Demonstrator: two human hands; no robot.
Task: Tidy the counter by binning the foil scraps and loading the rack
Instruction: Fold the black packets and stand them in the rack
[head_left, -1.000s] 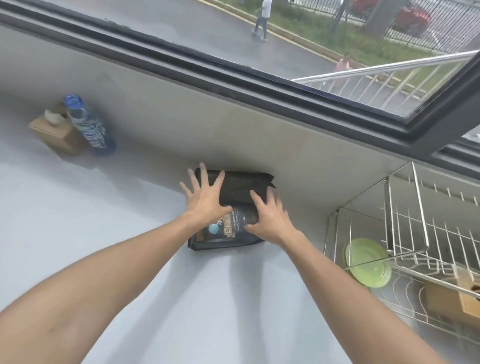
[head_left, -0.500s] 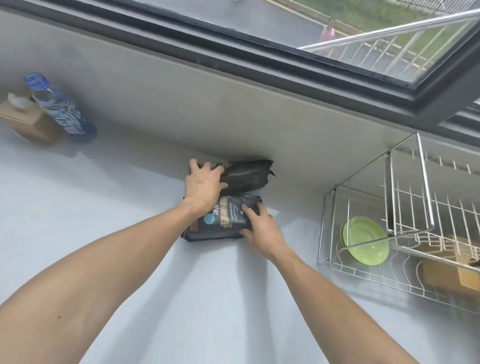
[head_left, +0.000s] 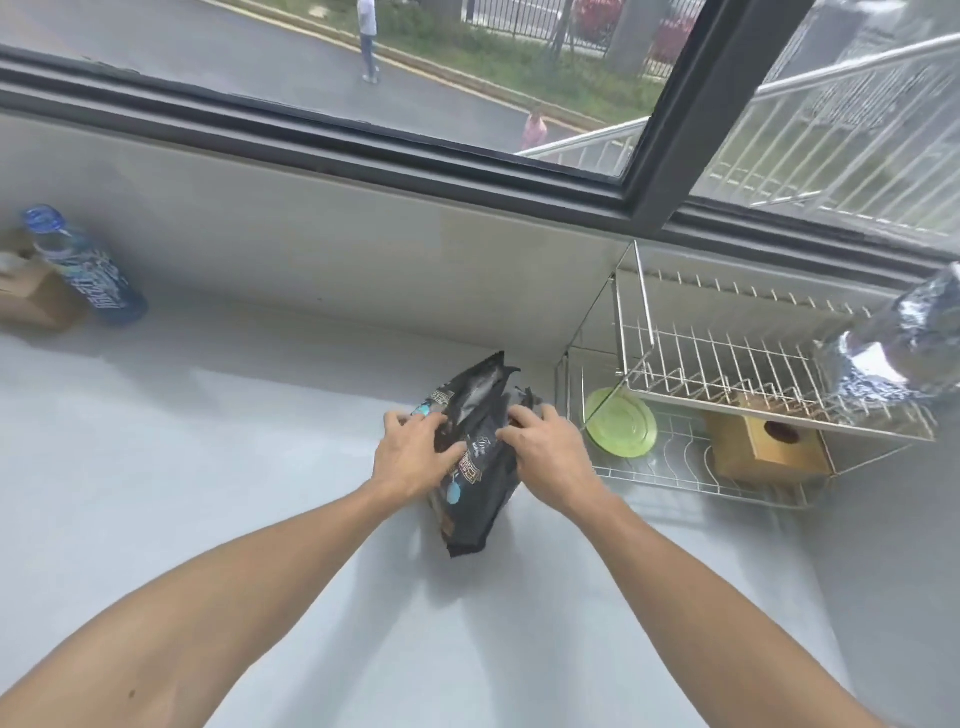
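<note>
Now both hands grip black pouches on the counter (head_left: 208, 467) near its back edge: left hand (head_left: 413, 457) and right hand (head_left: 545, 452) each close fingers around the pouches (head_left: 475, 493), just left of the wire rack (head_left: 727, 395), where foil (head_left: 904, 353) rests on the upper tier.

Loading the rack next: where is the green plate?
Right of centre, the green plate leans in the wire rack's lower left corner, beside the black bags.

Both hands clasp black bags (head_left: 475, 467) on the grey table (head_left: 208, 467): left hand (head_left: 413, 457) on the left side, right hand (head_left: 545, 457) on the right; a wire rack (head_left: 727, 395) at right holds a green plate (head_left: 621, 428), a wooden box (head_left: 769, 452) and foil (head_left: 904, 343); a bottle (head_left: 83, 265) stands far left.
</note>
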